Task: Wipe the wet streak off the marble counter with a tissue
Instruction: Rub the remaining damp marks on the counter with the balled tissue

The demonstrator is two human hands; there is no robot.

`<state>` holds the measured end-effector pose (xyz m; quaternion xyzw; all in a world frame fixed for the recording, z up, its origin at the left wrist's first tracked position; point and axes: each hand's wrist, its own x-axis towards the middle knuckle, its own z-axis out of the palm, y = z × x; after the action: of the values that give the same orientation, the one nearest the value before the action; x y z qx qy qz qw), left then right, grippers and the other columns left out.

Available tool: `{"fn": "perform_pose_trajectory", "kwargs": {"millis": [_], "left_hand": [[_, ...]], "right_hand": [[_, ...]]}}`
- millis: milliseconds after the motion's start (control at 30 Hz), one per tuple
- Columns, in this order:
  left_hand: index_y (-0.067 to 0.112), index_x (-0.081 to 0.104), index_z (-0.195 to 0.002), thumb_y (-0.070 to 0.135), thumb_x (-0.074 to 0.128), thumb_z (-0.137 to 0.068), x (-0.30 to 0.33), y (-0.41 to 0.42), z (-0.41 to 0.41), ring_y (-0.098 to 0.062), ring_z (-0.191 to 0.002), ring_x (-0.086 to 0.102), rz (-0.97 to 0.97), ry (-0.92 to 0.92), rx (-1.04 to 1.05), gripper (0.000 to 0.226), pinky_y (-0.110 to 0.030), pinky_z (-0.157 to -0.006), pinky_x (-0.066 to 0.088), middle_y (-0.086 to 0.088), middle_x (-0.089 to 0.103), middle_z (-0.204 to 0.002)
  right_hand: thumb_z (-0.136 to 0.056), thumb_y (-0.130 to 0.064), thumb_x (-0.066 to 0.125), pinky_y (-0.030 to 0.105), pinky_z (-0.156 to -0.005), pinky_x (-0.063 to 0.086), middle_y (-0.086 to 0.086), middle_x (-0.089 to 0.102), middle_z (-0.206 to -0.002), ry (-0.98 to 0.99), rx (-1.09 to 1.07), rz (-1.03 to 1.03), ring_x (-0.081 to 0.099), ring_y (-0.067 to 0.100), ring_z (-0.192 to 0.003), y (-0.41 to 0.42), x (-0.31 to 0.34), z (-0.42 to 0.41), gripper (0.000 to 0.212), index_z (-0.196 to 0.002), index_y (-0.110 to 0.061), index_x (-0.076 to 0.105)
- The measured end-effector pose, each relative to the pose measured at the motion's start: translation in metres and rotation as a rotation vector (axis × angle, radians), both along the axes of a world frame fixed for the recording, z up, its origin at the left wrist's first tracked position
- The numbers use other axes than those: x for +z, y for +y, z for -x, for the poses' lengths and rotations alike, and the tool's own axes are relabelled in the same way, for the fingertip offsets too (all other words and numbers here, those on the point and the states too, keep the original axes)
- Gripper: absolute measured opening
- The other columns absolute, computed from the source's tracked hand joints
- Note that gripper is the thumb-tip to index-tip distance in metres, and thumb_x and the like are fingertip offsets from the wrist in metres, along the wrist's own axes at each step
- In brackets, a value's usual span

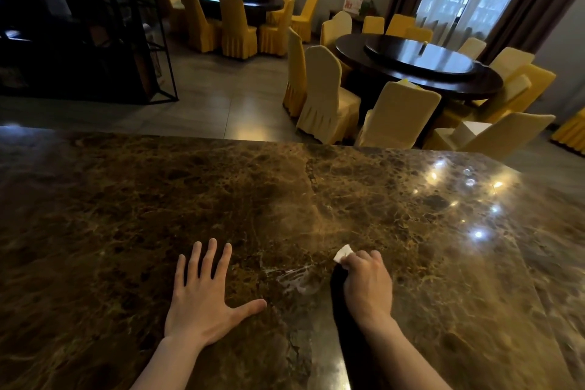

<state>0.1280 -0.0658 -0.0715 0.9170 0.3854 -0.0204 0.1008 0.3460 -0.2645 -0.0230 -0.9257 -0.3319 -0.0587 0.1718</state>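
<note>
We've got the left hand [202,298] pressed flat on the marble worktop [126,199], fingers spread wide, holding nothing, prob. just bracing. The right hand [367,282] is curled closed round a wadded white tissue [343,253], w/ only a small corner poking out past the knuckles. The wet streak [294,277] lies between the two hands, a pale glossy smear just left of the right hand, apparently not yet under the tissue.

What could go wrong from here, as we judge it:

- Tissue is bunched small, so little of it meets the stone. One pass may just push the water sideways and leave a thinner film instead of lifting it.
- If it soaks through, it may shred and leave white bits on the dark marble.
- The polished surface throws back ceiling lights at right, and the veining is busy, so we could misread glare as wet, or miss a leftover patch.
- A seam runs thru the slab near the streak; water pushed that way could settle in it.
- Sweeping left risks dragging moisture onto the left hand, whose thumb sits near the streak's end.

Yellow-covered chairs [326,95] and a round dining table [421,63] sit well beyond the worktop, not a factor.
</note>
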Motion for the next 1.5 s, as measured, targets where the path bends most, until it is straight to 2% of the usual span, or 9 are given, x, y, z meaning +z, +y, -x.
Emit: {"fn": "perform_pose_trajectory", "kwargs": {"millis": [133,267,500,733,800,933,1033,1300,1500], "left_hand": [[0.036,-0.027,-0.158,0.117,0.005,-0.051,0.002,-0.001,0.0,-0.024,-0.153,-0.039,0.004,-0.013,-0.002,0.138,-0.055,-0.13,-0.017,0.004,-0.033,-0.17],[0.036,-0.027,-0.158,0.117,0.004,-0.05,0.004,-0.001,0.0,-0.025,-0.154,-0.037,-0.001,-0.008,-0.006,0.139,-0.055,-0.13,-0.016,0.003,-0.032,-0.17],[0.037,-0.027,-0.158,0.117,0.005,-0.05,0.004,-0.001,0.001,-0.024,-0.154,-0.036,0.007,-0.006,-0.005,0.138,-0.055,-0.131,-0.014,0.004,-0.032,-0.17],[0.037,-0.025,-0.158,0.117,0.007,-0.052,0.003,0.0,0.001,-0.023,-0.154,-0.037,0.014,-0.025,-0.009,0.137,-0.055,-0.13,-0.015,0.005,-0.031,-0.17],[0.038,-0.026,-0.158,0.117,0.007,-0.052,0.002,0.0,0.001,-0.023,-0.154,-0.037,0.013,-0.027,-0.005,0.137,-0.055,-0.13,-0.015,0.005,-0.032,-0.17],[0.037,-0.023,-0.159,0.117,0.009,-0.052,0.002,0.0,0.001,-0.023,-0.155,-0.036,0.011,-0.033,0.0,0.137,-0.055,-0.13,-0.014,0.005,-0.03,-0.17],[0.038,-0.026,-0.158,0.117,0.007,-0.051,0.001,0.0,0.001,-0.023,-0.154,-0.037,0.008,-0.016,-0.002,0.138,-0.055,-0.13,-0.015,0.005,-0.032,-0.169],[0.036,-0.029,-0.158,0.117,0.006,-0.05,0.004,0.0,0.0,-0.024,-0.153,-0.039,0.022,0.0,-0.004,0.139,-0.055,-0.13,-0.017,0.004,-0.035,-0.168],[0.037,-0.028,-0.157,0.118,0.008,-0.05,0.004,-0.001,0.0,-0.023,-0.152,-0.04,0.031,-0.017,-0.004,0.139,-0.054,-0.129,-0.019,0.006,-0.036,-0.168]], "right_hand": [[-0.087,-0.012,0.063,0.022,-0.073,0.046,-0.006,0.067,-0.103,0.051,0.259,-0.066,0.05,0.014,-0.094,0.006,-0.006,0.043,0.017,-0.1,-0.017,0.073],[-0.096,-0.038,0.058,0.017,-0.07,0.04,-0.014,0.062,-0.092,0.079,0.356,-0.085,0.045,0.007,-0.087,-0.008,-0.004,0.048,0.02,-0.086,-0.023,0.068],[-0.092,-0.007,0.063,0.029,-0.062,0.044,0.002,0.065,-0.085,0.074,0.015,-0.061,0.055,0.02,-0.085,0.003,0.011,0.011,0.005,-0.091,-0.012,0.063],[-0.087,-0.022,0.068,0.021,-0.068,0.049,-0.02,0.066,-0.102,0.108,0.418,-0.029,0.048,0.006,-0.102,0.006,-0.01,0.053,0.025,-0.111,-0.031,0.063],[-0.089,-0.03,0.067,0.021,-0.064,0.047,-0.021,0.066,-0.095,0.105,0.438,-0.05,0.05,0.003,-0.095,-0.005,-0.011,0.05,0.02,-0.106,-0.037,0.063],[-0.089,-0.016,0.072,0.029,-0.06,0.036,-0.015,0.066,-0.074,0.026,0.163,-0.064,0.044,0.012,-0.077,-0.014,-0.005,0.015,0.015,-0.094,-0.03,0.072],[-0.086,-0.003,0.073,0.025,-0.066,0.039,-0.005,0.068,-0.088,0.065,0.069,-0.091,0.052,0.016,-0.082,-0.004,0.002,0.004,0.021,-0.099,-0.019,0.079],[-0.078,-0.017,0.079,0.022,-0.058,0.043,-0.013,0.063,-0.08,0.135,0.497,-0.037,0.053,0.009,-0.077,0.008,-0.002,0.068,0.018,-0.09,-0.029,0.075],[-0.087,-0.007,0.072,0.028,-0.064,0.044,-0.001,0.066,-0.081,0.111,0.086,-0.143,0.059,0.019,-0.079,0.011,0.008,0.018,0.009,-0.089,-0.013,0.078]]}}
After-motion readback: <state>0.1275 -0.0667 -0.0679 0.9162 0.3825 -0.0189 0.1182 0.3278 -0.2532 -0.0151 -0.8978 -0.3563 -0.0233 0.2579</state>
